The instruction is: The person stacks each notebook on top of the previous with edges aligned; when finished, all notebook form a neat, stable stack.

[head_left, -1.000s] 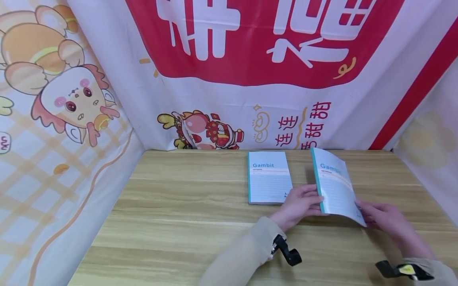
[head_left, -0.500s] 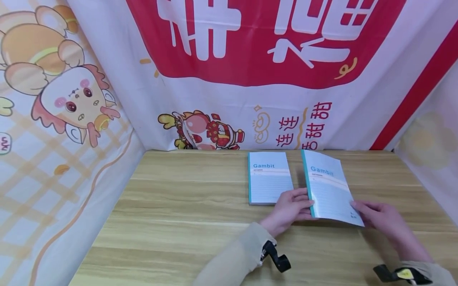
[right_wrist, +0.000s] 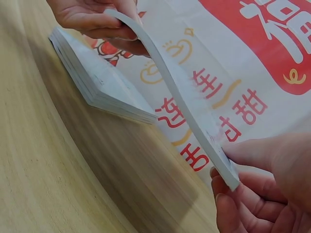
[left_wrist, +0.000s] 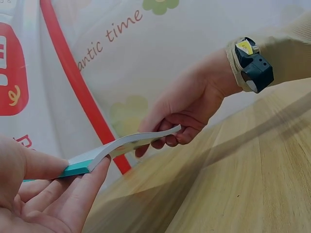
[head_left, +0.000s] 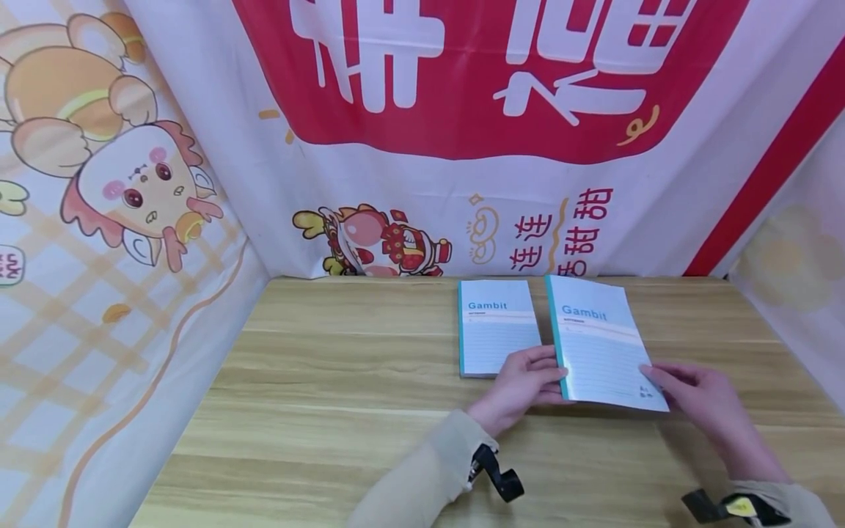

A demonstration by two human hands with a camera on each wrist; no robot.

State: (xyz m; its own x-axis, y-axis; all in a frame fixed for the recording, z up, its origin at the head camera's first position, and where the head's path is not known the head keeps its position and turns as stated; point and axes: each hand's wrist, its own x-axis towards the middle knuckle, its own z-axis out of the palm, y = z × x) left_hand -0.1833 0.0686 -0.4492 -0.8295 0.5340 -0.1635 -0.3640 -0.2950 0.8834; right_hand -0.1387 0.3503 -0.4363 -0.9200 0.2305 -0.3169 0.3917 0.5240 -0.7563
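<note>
A pale blue notebook with a teal spine and "Gambit" on its cover is held above the table by both hands. My left hand pinches its spine side near the lower corner, thumb on top and fingers beneath. At the opposite lower corner, my right hand grips the edge between thumb and fingers. The left wrist view shows the held notebook bending between the two hands. Just left of it, a stack of matching notebooks lies on the table; the right wrist view shows several layers in this stack.
The wooden table runs back to a printed cloth backdrop with red and white designs. Another patterned cloth closes off the left side. Black wrist cameras sit on both sleeves.
Both hands have shifted the held notebook left, nearer to the stack. It now lies flatter and straighter than before, with less curl. The stack has stayed in place.
</note>
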